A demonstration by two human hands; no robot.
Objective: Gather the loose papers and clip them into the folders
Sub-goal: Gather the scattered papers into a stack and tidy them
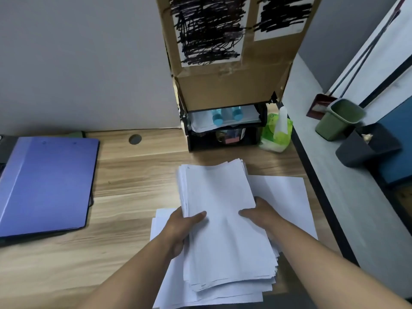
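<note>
we are looking down at a light wooden desk [138, 175] that is standing against a pale grey partition [78, 63]. at the back, a tall cardboard box [231, 90] is rising above a black tray rack [223, 143]. to the right, a green bin [338, 123] and a dark bin [365, 150] are sitting on grey floor [334, 197], near a red dustpan [317, 105].

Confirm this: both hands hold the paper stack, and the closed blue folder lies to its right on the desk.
Wrong side: the head view shows the closed blue folder on the desk, left of the paper stack. The left hand and right hand do hold it.
</note>
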